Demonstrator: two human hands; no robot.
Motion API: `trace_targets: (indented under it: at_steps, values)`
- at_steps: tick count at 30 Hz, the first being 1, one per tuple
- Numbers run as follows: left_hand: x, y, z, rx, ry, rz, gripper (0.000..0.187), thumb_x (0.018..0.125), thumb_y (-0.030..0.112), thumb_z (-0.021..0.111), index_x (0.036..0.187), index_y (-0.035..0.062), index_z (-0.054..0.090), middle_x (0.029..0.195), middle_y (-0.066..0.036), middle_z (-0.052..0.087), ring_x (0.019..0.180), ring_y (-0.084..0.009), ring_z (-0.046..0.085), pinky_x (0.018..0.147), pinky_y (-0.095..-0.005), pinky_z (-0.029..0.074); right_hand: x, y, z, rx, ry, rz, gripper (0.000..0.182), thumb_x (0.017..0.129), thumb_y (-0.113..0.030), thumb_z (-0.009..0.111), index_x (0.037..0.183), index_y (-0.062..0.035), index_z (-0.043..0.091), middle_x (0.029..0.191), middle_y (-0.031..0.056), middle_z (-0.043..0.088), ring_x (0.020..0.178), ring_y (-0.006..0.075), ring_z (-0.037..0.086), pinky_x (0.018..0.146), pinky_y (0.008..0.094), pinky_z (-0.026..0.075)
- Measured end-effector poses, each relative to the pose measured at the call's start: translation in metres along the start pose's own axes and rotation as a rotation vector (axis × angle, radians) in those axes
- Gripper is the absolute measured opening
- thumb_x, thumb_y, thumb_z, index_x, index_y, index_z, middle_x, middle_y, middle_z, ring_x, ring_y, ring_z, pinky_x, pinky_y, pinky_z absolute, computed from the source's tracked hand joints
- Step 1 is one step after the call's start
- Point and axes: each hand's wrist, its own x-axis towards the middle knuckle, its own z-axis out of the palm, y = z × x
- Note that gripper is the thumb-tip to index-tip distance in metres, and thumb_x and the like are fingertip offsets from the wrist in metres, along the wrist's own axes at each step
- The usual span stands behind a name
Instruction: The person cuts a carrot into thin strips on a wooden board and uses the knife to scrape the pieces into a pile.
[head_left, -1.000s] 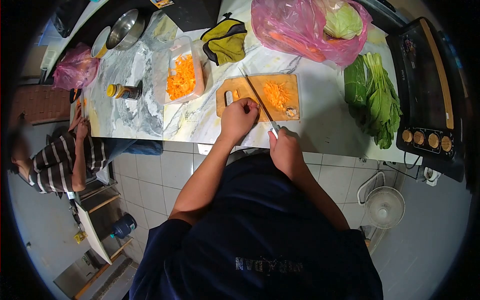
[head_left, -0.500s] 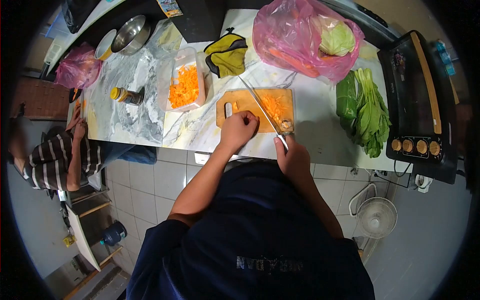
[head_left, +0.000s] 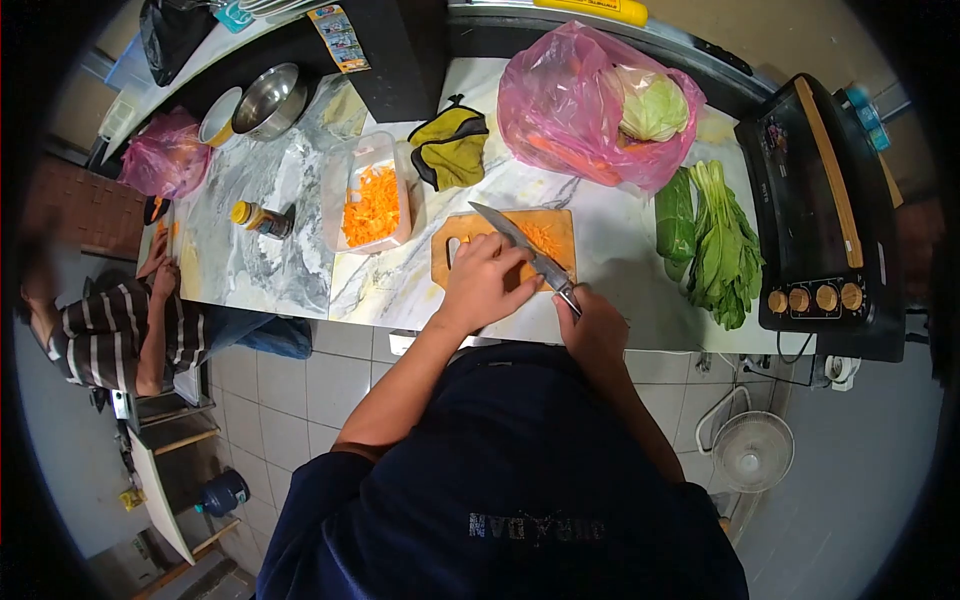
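My right hand (head_left: 597, 328) is wrapped around the handle of a kitchen knife (head_left: 520, 240). Its blade slants up and left over the wooden cutting board (head_left: 452, 268), with the broad side showing. Beside the blade, my left hand (head_left: 485, 285) is over the board's near left part, fingers and thumb apart, fingertips close to the blade. Shredded carrot (head_left: 543, 238) lies on the board to the right of the knife. To the board's left, a clear plastic container (head_left: 334, 205) holds more shredded carrot (head_left: 372, 208).
A yellow-green pouch (head_left: 450, 145) lies behind the board. Back right are a pink bag (head_left: 540, 110) with a cabbage (head_left: 655, 105), leafy greens (head_left: 725, 255) and a toaster oven (head_left: 800, 200). A spice jar (head_left: 262, 219) and steel bowl (head_left: 270, 102) stand left; another person (head_left: 130, 325) sits there.
My left hand has gone from curled fingers to spread ones beside the blade. The knife has turned to show its broad side, and its tip has drawn back over the board.
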Motion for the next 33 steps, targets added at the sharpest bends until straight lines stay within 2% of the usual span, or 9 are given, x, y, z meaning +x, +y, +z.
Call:
trace_targets:
  at_steps: [1,10,14,17,20,22,26,29,33]
  values:
    - [-0.001,0.001,-0.002,0.059,-0.103,-0.07,0.036,0.073,0.04,0.076,0.093,0.0109,0.071,0.093,-0.007,0.052,0.093,-0.0256,0.05,0.079,-0.0377,0.039,0.0,0.0,0.001,-0.01,-0.009,0.004,0.031,0.089,-0.039,0.061,0.085,-0.0079,0.06,0.08,0.0149,0.063,0.073,0.036,0.064,0.064,0.0464,0.05]
    - [0.002,-0.003,0.013,0.126,0.033,-0.025,0.051,0.073,0.05,0.073,0.107,0.0122,0.071,0.102,-0.011,0.05,0.098,-0.0291,0.047,0.081,-0.039,0.037,-0.002,0.005,0.007,-0.023,0.03,-0.037,0.031,0.089,-0.04,0.061,0.086,-0.0083,0.061,0.078,0.0142,0.062,0.071,0.0356,0.064,0.062,0.0456,0.051]
    - [0.0,-0.002,0.008,0.205,-0.037,-0.027,0.056,0.072,0.054,0.073,0.109,0.0109,0.07,0.105,-0.011,0.051,0.099,-0.0299,0.047,0.081,-0.0389,0.037,-0.005,0.004,0.006,0.019,0.03,-0.042,0.031,0.089,-0.038,0.062,0.087,-0.008,0.061,0.078,0.0137,0.061,0.071,0.0358,0.064,0.063,0.0456,0.051]
    - [0.003,-0.007,0.009,0.159,0.049,-0.047,0.051,0.075,0.048,0.074,0.109,0.0098,0.068,0.106,-0.013,0.052,0.098,-0.0303,0.047,0.083,-0.0399,0.037,-0.006,-0.001,0.005,0.034,0.063,-0.041,0.029,0.089,-0.036,0.063,0.086,-0.0074,0.062,0.077,0.0152,0.062,0.071,0.0371,0.064,0.063,0.0464,0.05]
    - [-0.004,-0.038,0.003,0.083,0.291,-0.168,0.025,0.083,0.023,0.069,0.103,0.0076,0.068,0.103,-0.013,0.056,0.097,-0.0331,0.05,0.086,-0.043,0.039,-0.005,-0.001,0.002,0.196,-0.005,-0.005,0.029,0.09,-0.033,0.062,0.082,-0.0053,0.061,0.075,0.0196,0.063,0.071,0.0399,0.063,0.063,0.0473,0.049]
    - [-0.01,-0.051,-0.008,0.208,0.323,-0.246,0.018,0.083,0.018,0.07,0.098,0.0075,0.069,0.093,-0.012,0.061,0.096,-0.0317,0.053,0.086,-0.041,0.04,-0.004,-0.004,0.0,0.269,-0.056,0.014,0.03,0.091,-0.031,0.061,0.08,-0.0033,0.061,0.074,0.0219,0.062,0.072,0.0412,0.062,0.063,0.0475,0.048]
    - [-0.021,-0.069,-0.016,0.18,0.256,-0.326,0.017,0.083,0.017,0.069,0.095,0.0053,0.07,0.088,-0.013,0.066,0.087,-0.0297,0.06,0.079,-0.0393,0.045,-0.006,-0.014,0.004,0.508,-0.21,0.065,0.034,0.092,-0.029,0.059,0.077,0.0016,0.058,0.072,0.0256,0.061,0.073,0.0439,0.061,0.062,0.047,0.047]
    - [-0.022,-0.051,-0.019,-0.004,0.056,-0.631,0.021,0.084,0.018,0.068,0.095,0.0015,0.069,0.088,-0.017,0.068,0.072,-0.0291,0.065,0.067,-0.0381,0.051,-0.008,-0.012,0.018,0.501,-0.223,0.051,0.035,0.093,-0.028,0.059,0.076,0.0024,0.057,0.071,0.0253,0.06,0.07,0.0448,0.061,0.06,0.0468,0.046]
    - [-0.024,-0.057,-0.002,0.137,0.088,-0.414,0.019,0.079,0.017,0.07,0.094,0.0059,0.07,0.086,-0.014,0.068,0.083,-0.0325,0.063,0.075,-0.0413,0.048,-0.01,-0.005,0.025,0.464,-0.199,0.009,0.035,0.093,-0.028,0.059,0.075,0.002,0.056,0.07,0.0256,0.06,0.068,0.0455,0.06,0.058,0.0473,0.045]
